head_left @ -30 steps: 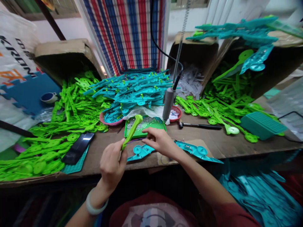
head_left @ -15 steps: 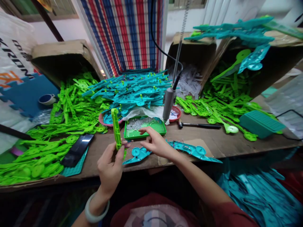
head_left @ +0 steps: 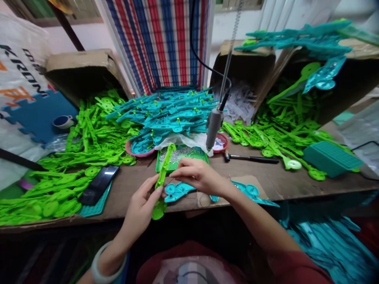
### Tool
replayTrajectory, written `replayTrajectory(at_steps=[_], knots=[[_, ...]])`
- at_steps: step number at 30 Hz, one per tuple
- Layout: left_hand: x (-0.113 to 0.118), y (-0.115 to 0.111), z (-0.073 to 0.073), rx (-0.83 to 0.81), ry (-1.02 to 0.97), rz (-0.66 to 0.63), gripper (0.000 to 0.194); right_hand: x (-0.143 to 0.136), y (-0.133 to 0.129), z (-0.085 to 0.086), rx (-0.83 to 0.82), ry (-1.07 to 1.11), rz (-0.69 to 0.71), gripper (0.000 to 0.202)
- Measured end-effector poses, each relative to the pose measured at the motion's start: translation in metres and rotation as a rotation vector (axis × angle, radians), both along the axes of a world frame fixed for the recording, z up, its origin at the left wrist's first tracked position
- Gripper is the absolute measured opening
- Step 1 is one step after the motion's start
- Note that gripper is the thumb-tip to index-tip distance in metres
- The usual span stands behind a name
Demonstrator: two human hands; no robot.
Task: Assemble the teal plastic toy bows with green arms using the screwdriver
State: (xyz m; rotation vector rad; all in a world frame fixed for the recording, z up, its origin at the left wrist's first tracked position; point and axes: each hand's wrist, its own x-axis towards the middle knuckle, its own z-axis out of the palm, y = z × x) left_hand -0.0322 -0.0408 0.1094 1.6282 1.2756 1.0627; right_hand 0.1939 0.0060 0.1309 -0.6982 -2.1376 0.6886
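My left hand (head_left: 141, 205) grips a long bright-green plastic piece (head_left: 164, 170) with a round lower end, held at a slant above the table's front edge. Just right of it is my right hand (head_left: 199, 173), its fingers drawn together in a pinch. Whatever is between those fingertips is too small to make out. Under the right hand lies a teal plastic piece (head_left: 178, 191) with a round boss. Another teal part (head_left: 251, 191) shows beyond the right wrist, on a flat piece of cardboard (head_left: 260, 185). Behind the hands stands a green perforated tray (head_left: 204, 157) of small metal bits.
A grey electric screwdriver (head_left: 214, 128) hangs from a spring. A hammer (head_left: 251, 158) lies to its right. Green parts (head_left: 97, 126) are heaped at left, teal parts (head_left: 168, 112) at the back. A phone (head_left: 99, 185) and a teal basket (head_left: 331, 157) flank the work area.
The green piece has tipped from upright to a rightward slant, and its round lower end now shows. My right hand has closed from spread fingers to a pinch, close beside it.
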Motion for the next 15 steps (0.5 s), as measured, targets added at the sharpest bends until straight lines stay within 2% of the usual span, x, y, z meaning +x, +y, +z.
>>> replayTrajectory(at_steps=[4,9,12,15], knots=[[0.011,-0.006,0.005,-0.074,0.003,-0.135,0.043,-0.005,-0.007,0.009,0.127,-0.083,-0.101,0.026],[0.025,-0.012,0.006,-0.122,-0.007,-0.179,0.044,-0.015,-0.020,0.001,0.137,0.009,-0.287,0.020],[0.029,-0.010,0.006,-0.126,-0.052,-0.171,0.034,-0.021,-0.032,-0.004,0.043,0.130,-0.405,0.014],[0.032,-0.009,0.004,-0.104,-0.085,-0.146,0.023,-0.028,-0.039,-0.007,-0.222,0.309,-0.466,0.010]])
